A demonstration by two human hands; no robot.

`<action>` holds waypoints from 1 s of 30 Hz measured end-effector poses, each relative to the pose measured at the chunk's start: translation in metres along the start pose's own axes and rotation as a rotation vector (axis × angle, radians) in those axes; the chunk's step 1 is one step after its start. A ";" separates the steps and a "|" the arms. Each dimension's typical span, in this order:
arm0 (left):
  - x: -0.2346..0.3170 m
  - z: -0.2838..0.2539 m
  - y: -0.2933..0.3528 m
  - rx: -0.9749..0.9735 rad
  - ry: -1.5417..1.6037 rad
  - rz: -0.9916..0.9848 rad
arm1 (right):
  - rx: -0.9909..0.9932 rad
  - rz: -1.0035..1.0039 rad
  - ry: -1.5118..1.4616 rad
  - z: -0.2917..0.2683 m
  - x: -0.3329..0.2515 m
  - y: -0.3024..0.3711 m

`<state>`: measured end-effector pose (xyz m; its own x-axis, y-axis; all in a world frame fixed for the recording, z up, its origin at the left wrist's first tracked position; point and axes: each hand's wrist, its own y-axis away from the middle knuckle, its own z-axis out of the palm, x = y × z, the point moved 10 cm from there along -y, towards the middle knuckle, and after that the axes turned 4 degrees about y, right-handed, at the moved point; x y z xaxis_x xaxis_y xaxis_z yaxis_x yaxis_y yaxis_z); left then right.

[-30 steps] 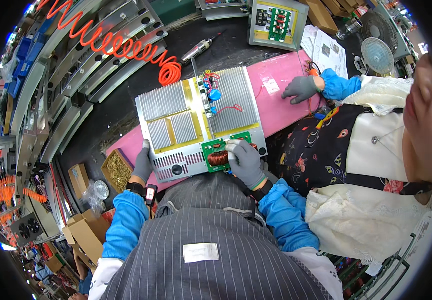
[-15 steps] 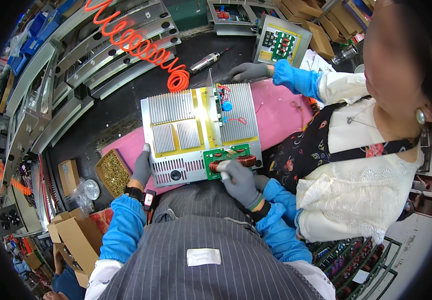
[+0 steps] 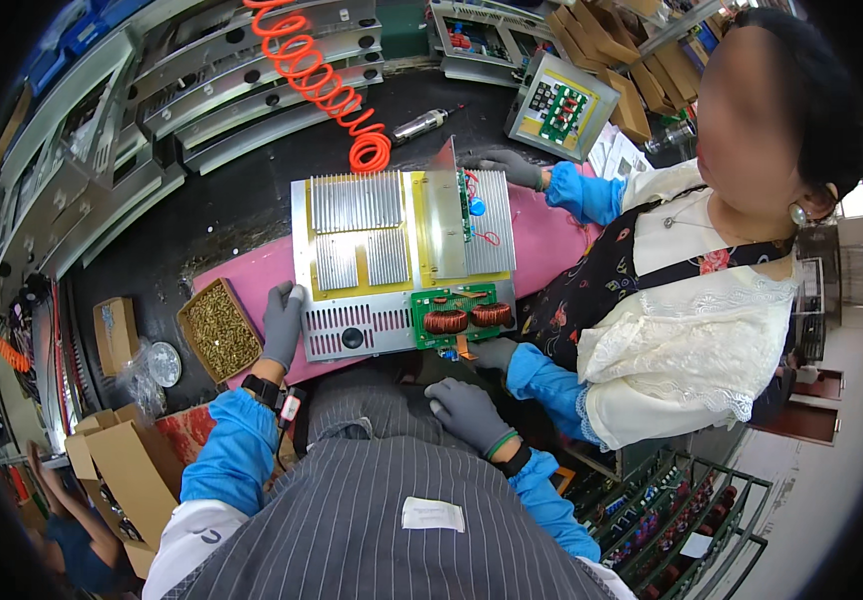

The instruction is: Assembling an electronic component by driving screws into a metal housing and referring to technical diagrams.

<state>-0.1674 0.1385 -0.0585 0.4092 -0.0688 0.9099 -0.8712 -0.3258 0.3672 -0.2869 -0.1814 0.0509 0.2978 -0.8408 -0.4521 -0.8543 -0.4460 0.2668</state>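
A flat metal chassis panel [image 3: 337, 312] lies before me, with ribbed aluminium heat sinks [image 3: 357, 205] on yellow sheets. My left hand [image 3: 284, 322] is closed on its left edge. At its near right corner sits a green circuit board [image 3: 422, 325] with copper-wound coils [image 3: 445, 321]. My right hand [image 3: 469, 412] is over my lap, just short of the panel and apart from it; its fingers are curled, and whatever they may hold is hidden. A metal plate [image 3: 444, 222] stands upright on the panel beside a narrow circuit board with wires.
A co-worker at right has one gloved hand [image 3: 507, 168] beyond the panel and another [image 3: 493, 353] at its near right corner. Brass screws fill a cardboard box [image 3: 220, 330] at left. A power screwdriver [image 3: 420, 126] with a red coiled hose [image 3: 327, 90] lies behind. Pink mat [image 3: 237, 262] underneath.
My right hand has drawn back from the circuit board's coils toward my lap. The left hand stays at the panel's left edge. The view has shifted slightly.
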 end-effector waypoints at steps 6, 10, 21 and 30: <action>-0.016 -0.020 0.018 0.110 -0.013 0.061 | 0.010 -0.048 0.036 0.001 -0.004 0.017; -0.017 -0.018 0.045 0.178 -0.035 0.080 | 0.006 -0.093 0.041 0.006 0.005 0.045; 0.008 0.016 0.140 0.184 -0.345 0.368 | 0.031 -0.099 -0.071 0.013 0.021 0.106; -0.005 0.043 0.175 -0.198 -0.373 0.211 | 0.071 -0.178 -0.065 0.013 0.026 0.116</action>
<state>-0.3098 0.0410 -0.0070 0.2556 -0.4600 0.8504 -0.9660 -0.0851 0.2443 -0.3843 -0.2510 0.0590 0.4208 -0.7278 -0.5416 -0.8190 -0.5615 0.1183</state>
